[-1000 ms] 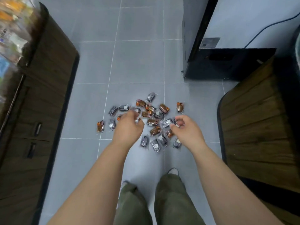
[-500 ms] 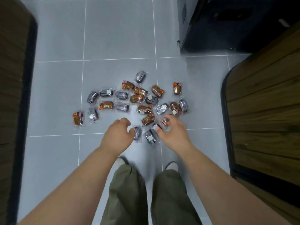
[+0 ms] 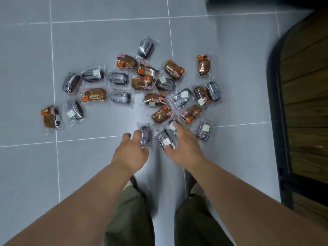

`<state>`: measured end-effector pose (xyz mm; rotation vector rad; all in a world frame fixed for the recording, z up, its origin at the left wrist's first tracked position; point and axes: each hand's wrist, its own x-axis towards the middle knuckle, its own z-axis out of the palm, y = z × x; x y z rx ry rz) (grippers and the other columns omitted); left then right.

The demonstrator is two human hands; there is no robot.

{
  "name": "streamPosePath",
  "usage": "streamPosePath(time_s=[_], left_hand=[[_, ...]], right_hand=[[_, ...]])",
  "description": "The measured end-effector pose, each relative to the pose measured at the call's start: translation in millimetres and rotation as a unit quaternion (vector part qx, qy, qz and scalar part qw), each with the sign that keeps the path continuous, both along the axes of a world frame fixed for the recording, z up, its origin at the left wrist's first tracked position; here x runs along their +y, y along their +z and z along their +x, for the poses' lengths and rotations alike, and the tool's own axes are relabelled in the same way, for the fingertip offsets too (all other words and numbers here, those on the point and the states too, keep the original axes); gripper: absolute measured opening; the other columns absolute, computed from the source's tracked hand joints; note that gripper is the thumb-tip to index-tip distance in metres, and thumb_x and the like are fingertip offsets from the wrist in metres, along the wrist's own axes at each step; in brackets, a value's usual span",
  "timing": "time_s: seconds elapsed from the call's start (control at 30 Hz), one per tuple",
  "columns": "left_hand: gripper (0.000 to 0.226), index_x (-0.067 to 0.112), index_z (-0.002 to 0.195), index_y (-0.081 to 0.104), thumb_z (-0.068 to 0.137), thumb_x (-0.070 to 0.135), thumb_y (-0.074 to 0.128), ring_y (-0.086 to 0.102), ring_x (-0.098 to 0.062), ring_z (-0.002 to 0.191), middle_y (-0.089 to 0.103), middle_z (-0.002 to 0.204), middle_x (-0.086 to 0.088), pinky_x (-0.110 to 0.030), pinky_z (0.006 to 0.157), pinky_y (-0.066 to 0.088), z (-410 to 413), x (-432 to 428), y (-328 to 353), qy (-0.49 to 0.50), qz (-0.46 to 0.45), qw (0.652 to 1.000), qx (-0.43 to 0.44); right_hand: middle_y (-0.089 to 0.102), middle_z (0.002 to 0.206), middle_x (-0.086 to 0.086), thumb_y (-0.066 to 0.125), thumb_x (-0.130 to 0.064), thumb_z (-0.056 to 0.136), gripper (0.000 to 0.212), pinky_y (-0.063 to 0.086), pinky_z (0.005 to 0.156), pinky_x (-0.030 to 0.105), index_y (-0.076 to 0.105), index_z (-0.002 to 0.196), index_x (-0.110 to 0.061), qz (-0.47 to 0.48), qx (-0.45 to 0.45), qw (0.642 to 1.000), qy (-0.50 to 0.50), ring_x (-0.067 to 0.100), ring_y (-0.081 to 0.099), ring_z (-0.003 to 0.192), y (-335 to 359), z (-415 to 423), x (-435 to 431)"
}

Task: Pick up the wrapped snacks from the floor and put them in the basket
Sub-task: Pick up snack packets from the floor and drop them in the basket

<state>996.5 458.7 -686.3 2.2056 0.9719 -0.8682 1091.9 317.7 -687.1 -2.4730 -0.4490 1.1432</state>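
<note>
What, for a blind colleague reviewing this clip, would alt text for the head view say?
A person's left hand and right hand reach down to wrapped snacks scattered on grey floor tiles. Each touches a dark one at the pile's near edge; no basket shows.

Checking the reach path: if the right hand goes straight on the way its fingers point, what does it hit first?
The fingers lie over a dark snack. Straight on, the right hand would likely meet the brown snack just beyond. Its height above the floor is unclear.
</note>
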Motion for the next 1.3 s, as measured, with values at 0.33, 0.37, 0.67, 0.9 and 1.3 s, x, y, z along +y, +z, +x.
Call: streamPosePath(time_s=[0.33,0.37,0.67,0.9,1.3], left_hand=[[0.063,0.031,0.148,0.017,0.093,0.032,0.047,0.044,-0.039,0.122,0.026,0.142,-0.019,-0.043,0.103,0.039,-6,5,-156,-0.066,-0.013,0.997,0.031],[0.063,0.032,0.148,0.017,0.093,0.032,0.046,0.040,-0.039,0.125,0.026,0.142,-0.019,-0.043,0.104,0.037,-6,5,-170,-0.072,-0.016,0.997,0.030],[0.054,0.041,0.138,0.027,0.089,0.039,0.051,0.037,-0.042,0.114,0.009,0.142,-0.018,-0.045,0.099,0.039,-11,-10,-234,-0.059,0.030,0.997,0.036],[0.030,0.029,0.125,0.035,0.095,0.030,0.037,0.044,-0.041,0.101,0.024,0.126,-0.018,-0.047,0.094,0.040,-8,-8,-213,0.039,0.018,0.999,0.023],[0.082,0.036,0.144,0.004,0.080,0.024,0.055,0.049,-0.037,0.119,0.034,0.145,-0.010,-0.050,0.098,0.041,25,-7,13,0.185,-0.028,0.969,-0.162]], right_hand=[[0.036,0.141,0.010,0.060,-0.041,0.085,0.073,0.039,0.102,0.047,0.024,0.145,-0.023,-0.098,0.026,0.993,0.057,0.033,0.031,0.130,-146,-13,0],[0.034,0.143,0.010,0.060,-0.041,0.085,0.072,0.039,0.103,0.047,0.024,0.144,-0.023,-0.109,0.028,0.991,0.066,0.033,0.029,0.131,-158,-15,0],[0.016,0.152,0.013,0.061,-0.043,0.086,0.092,0.029,0.108,0.046,-0.003,0.150,-0.029,-0.168,0.055,0.981,0.077,0.033,0.018,0.140,-230,-34,-3],[0.030,0.143,0.016,0.056,-0.030,0.086,0.076,0.035,0.099,0.045,0.010,0.147,-0.024,-0.181,0.027,0.981,0.060,0.033,0.036,0.127,-210,-35,-6],[0.028,0.144,0.009,0.054,-0.022,0.090,0.071,0.034,0.106,0.032,0.016,0.149,-0.024,0.057,0.003,0.980,-0.191,0.023,0.041,0.127,21,2,9]])
